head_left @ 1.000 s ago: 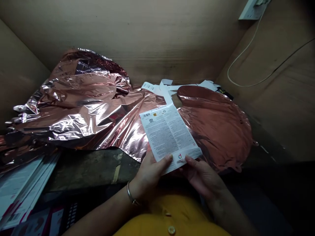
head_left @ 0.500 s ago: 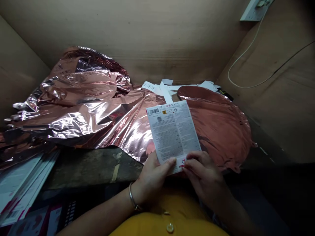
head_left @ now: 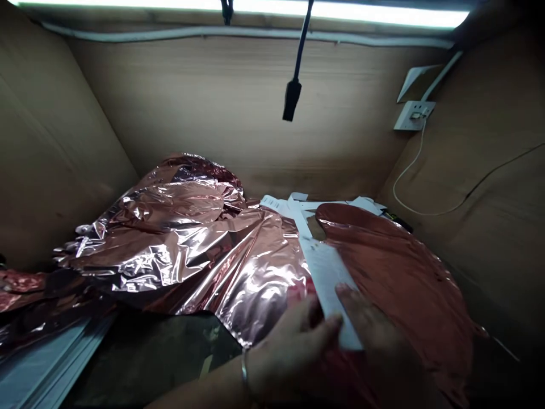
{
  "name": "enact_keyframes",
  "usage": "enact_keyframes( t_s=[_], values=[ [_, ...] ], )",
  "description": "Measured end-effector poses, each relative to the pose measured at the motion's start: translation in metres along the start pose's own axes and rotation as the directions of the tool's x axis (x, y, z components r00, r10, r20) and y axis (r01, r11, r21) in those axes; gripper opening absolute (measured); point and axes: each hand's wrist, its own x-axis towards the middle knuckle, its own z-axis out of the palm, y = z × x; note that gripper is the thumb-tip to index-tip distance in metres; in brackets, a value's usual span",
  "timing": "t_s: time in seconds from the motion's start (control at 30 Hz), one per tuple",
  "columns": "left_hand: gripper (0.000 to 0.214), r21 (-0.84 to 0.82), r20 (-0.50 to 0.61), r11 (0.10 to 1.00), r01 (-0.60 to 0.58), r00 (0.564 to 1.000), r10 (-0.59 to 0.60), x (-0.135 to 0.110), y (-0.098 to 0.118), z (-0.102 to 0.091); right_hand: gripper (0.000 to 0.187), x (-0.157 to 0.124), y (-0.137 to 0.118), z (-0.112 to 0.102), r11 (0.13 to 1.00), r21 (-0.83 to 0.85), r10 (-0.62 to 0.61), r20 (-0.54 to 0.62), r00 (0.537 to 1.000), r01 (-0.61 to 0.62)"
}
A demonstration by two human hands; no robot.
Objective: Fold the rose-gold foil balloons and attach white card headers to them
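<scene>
Between my hands is a printed white card packet (head_left: 330, 278), turned so that only a narrow, blurred face shows. Thumb and fingers of my left hand (head_left: 293, 341) close on its lower left edge. On its right side my right hand (head_left: 374, 329) grips it, smeared by motion and dark, with its fingertips on the white face. Behind the packet lies a heap of shiny rose-gold foil balloons (head_left: 179, 250), flat and crumpled. One more flat rose-gold foil balloon (head_left: 395, 284) spreads to the right, partly behind my right hand.
White paper strips (head_left: 281, 204) with printed labels lie by the back wall. A stack of flat card packets (head_left: 51, 358) sits at lower left. A black cable connector (head_left: 292, 101) hangs in front of the wall. At right, a white cord (head_left: 409, 165) runs from a socket (head_left: 414, 116).
The view has tipped up, bringing the lamp and hanging cable in. The packet has turned from its wide printed face to a narrow one, and both hands have shifted lower right.
</scene>
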Motion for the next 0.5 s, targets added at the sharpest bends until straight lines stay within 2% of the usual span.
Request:
enact_keyframes(
  t_s=[0.03,0.07,0.1,0.13,0.17,0.2,0.23,0.3,0.37,0.43,0.5],
  values=[
    [0.048,0.254,-0.033,0.967,-0.025,0.999,0.035,0.000,0.005,-0.018,0.067,0.013,0.009,0.010,1.000,-0.011,0.023,-0.015,1.000,-0.023],
    [0.049,0.514,-0.085,0.858,-0.017,0.994,0.071,-0.002,0.006,-0.038,0.067,0.027,0.021,0.019,0.999,-0.006,0.051,-0.021,0.998,-0.051],
    [0.053,0.725,-0.104,0.688,0.030,0.992,0.066,-0.005,0.004,-0.059,0.064,0.040,0.035,0.029,0.998,0.009,0.066,-0.028,0.997,-0.065],
    [0.059,0.853,-0.127,0.514,0.093,0.991,0.031,-0.008,-0.002,-0.078,0.062,0.055,0.051,0.039,0.996,0.026,0.080,-0.032,0.996,-0.079],
    [0.065,0.915,-0.140,0.378,0.144,0.989,-0.038,-0.012,-0.010,-0.095,0.060,0.071,0.067,0.051,0.994,0.040,0.100,-0.025,0.995,-0.099],
    [0.069,0.943,-0.138,0.291,0.164,0.984,-0.109,-0.017,-0.019,-0.107,0.058,0.089,0.082,0.065,0.991,0.049,0.124,-0.014,0.992,-0.123],
    [0.071,0.953,-0.135,0.246,0.174,0.976,-0.168,-0.020,-0.027,-0.115,0.058,0.108,0.096,0.081,0.988,0.050,0.148,0.010,0.989,-0.149],
    [0.071,0.957,-0.114,0.236,0.171,0.965,-0.237,-0.025,-0.038,-0.119,0.060,0.146,0.119,0.117,0.978,0.039,0.200,0.072,0.977,-0.203],
    [0.074,0.951,-0.114,0.245,0.188,0.951,-0.288,-0.027,-0.038,-0.116,0.062,0.180,0.135,0.152,0.969,0.025,0.242,0.132,0.961,-0.248],
    [0.083,0.937,-0.104,0.280,0.208,0.933,-0.343,-0.027,-0.025,-0.119,0.061,0.203,0.147,0.182,0.957,0.007,0.280,0.218,0.935,-0.289],
    [0.082,0.922,-0.066,0.346,0.174,0.951,-0.303,-0.024,-0.004,-0.139,0.061,0.213,0.156,0.201,0.950,-0.008,0.299,0.329,0.896,-0.314]
  ],
)
